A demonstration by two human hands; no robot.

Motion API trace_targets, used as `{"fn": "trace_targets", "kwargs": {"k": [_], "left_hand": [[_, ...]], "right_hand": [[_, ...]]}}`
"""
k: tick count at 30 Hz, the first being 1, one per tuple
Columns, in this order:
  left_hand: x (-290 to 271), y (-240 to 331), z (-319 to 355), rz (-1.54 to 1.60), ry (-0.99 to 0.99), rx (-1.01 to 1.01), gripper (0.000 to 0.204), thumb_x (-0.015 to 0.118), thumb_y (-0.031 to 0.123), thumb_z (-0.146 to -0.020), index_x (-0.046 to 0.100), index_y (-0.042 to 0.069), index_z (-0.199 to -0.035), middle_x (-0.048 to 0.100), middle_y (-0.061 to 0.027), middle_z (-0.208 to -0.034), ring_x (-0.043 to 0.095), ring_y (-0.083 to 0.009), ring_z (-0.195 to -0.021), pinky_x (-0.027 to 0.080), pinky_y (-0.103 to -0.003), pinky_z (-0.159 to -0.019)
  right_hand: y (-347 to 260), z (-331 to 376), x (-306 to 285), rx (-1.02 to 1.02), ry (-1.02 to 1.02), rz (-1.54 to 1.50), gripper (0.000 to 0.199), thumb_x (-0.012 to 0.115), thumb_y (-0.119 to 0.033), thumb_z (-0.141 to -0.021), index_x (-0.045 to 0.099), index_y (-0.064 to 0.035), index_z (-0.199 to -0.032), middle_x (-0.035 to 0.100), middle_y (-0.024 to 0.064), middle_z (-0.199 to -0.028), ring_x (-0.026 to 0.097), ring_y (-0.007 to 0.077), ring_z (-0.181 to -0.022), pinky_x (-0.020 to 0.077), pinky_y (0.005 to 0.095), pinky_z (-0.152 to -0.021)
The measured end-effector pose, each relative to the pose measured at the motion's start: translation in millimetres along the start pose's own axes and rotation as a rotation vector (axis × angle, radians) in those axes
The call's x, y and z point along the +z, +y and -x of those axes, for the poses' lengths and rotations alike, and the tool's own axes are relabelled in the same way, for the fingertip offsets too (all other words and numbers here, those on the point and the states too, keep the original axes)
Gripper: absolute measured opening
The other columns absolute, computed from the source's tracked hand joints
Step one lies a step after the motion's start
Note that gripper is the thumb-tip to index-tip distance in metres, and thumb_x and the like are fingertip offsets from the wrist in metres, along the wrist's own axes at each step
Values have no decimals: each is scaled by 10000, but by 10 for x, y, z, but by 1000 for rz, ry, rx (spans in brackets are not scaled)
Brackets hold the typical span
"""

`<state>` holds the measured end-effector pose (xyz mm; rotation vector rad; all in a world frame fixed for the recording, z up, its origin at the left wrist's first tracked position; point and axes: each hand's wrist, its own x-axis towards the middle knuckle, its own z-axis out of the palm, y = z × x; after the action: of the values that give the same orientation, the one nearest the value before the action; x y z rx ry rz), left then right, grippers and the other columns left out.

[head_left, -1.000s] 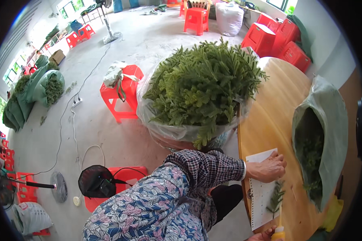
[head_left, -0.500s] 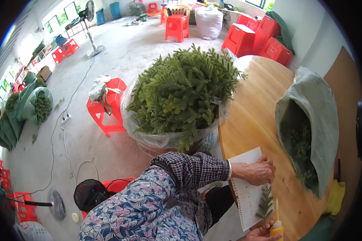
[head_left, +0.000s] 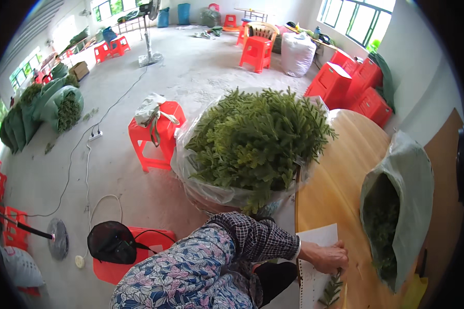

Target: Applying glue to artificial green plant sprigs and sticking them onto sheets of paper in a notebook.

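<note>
My left hand (head_left: 325,257), in a dark checked sleeve (head_left: 260,238), is over a white sheet of paper (head_left: 320,236) with a perforated left edge. Its fingers are closed at the upper end of a small green leafy sprig (head_left: 331,291); the exact grip is partly hidden under the fingers. Paper and sprig lie at the left edge of a wooden table (head_left: 340,170). The sprig's lower end runs down to the rim of the picture. My right hand is out of view.
A clear bag heaped with green sprigs (head_left: 258,139) stands left of the table. A green sack (head_left: 412,201) of greenery lies open on the table's right. Beyond are a red stool (head_left: 157,135) with a white bag, stacked red stools (head_left: 329,82) and a floor cable (head_left: 77,149).
The view has tilted up, so everything sits lower in the picture. My right hand, with its yellow nozzle bottle, has left the view. My left hand stays by the sprig.
</note>
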<state>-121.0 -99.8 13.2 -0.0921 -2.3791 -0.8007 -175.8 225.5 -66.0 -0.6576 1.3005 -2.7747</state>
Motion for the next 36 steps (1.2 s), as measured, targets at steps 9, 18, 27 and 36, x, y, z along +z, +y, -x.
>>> {"fn": "trace_targets", "kwargs": {"k": [9,18,27,36], "left_hand": [[-1789,44,166,-802,942,63,60,593,143,-725,627,190,-740,544,-12,-695,495,-214,-660,363,-404,-753],[-3629,-439,2130,-1442,1000,-750,49,721,146,-793,705,173,-831,647,37,-778,532,-96,-688,356,-308,-780],[-3116,-230,2357,-840,995,-445,273,641,-30,-734,707,36,-990,707,-81,-939,637,-206,-817,494,-300,-772],[-1608,244,308,-326,475,-109,174,631,-23,-732,695,37,-882,674,-74,-870,592,-226,-771,469,-335,-711]], "right_hand": [[155,-552,1811,-120,-126,148,441,451,-523,-952,518,-87,-953,544,26,-817,506,123,-667,418,185,-607],[43,-473,1803,-33,-28,108,434,446,-505,-961,524,-79,-973,530,24,-807,484,126,-652,401,189,-587],[102,-628,1545,202,96,-110,425,478,-457,-964,533,-41,-1031,530,45,-816,480,129,-662,392,196,-574],[60,-571,1203,157,218,-60,435,568,-409,-936,557,3,-1075,620,78,-859,571,110,-688,461,180,-594]]}}
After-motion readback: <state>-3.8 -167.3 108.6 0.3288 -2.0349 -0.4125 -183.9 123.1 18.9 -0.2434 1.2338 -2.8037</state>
